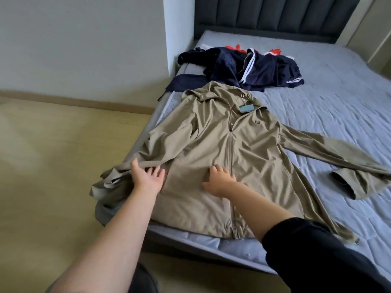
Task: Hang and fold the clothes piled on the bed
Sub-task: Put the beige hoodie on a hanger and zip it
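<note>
A pale wooden floor [53,144] fills the left side, meeting a plain wall [74,39] at a baseboard. Next comes the edge of the bed [317,98], its grey-blue quilted surface carrying a khaki hooded jacket [249,157] laid flat, front up, with the zip closed. The jacket's left-side sleeve [169,142] trails down over the bed's edge, and the left hand [148,179] meets it there: released, the fingers fairly straight and pointing toward the jacket body, the thumb resting against the sleeve fabric. Just to the right, the right hand [220,182] lies palm down on the jacket front beside the zip, fingers spread and only slightly bent, pressing on the cloth rather than grasping it; its forearm runs back into a black cuff [306,240]. A blue-green tag [246,107] hangs at the collar, and a small dark logo [256,122] sits on the chest. Beyond the hood, touching it, a pile of navy clothes [260,70] with white stripes and bits of red lies near the dark padded headboard [275,13]. The other sleeve [330,153] stretches out to the right across the bed.
</note>
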{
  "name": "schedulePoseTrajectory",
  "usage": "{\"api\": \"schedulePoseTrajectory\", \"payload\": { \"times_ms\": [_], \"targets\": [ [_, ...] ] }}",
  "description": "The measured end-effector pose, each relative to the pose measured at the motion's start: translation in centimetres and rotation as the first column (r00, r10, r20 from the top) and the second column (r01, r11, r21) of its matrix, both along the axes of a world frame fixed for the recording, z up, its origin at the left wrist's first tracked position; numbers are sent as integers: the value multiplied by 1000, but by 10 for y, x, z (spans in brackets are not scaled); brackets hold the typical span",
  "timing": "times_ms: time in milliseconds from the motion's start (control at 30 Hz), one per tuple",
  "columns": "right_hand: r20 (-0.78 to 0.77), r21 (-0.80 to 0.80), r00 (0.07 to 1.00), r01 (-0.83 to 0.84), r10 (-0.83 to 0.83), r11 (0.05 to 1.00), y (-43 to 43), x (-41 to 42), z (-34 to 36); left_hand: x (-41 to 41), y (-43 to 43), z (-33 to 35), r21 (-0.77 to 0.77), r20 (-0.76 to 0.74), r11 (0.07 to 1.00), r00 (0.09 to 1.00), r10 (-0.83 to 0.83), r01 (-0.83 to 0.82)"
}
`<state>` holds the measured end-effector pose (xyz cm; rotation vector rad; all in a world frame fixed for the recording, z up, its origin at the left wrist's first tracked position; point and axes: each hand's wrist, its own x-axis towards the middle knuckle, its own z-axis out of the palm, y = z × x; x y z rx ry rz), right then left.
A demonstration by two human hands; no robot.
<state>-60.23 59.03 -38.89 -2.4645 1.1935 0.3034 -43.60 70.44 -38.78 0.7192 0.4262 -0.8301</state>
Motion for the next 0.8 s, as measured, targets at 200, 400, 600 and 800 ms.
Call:
{"api": "schedulePoseTrajectory", "payload": {
  "times_ms": [200,400,600,800],
  "targets": [
    [-129,224,989,97,-69,970,14,68,-20,46,9,6,-35,-10,997,998,62,-63],
    [-259,180,966,63,-14,982,9,76,-23,101,25,59,-44,357,994,928,109,-100],
    [-213,154,977,56,-22,986,11,71,-36,141,56,41,-49,191,942,923,334,-331],
    [-187,173,982,51,-18,984,7,70,-39,73,-12,9,344,359,925,888,-288,161]
  ]
}}
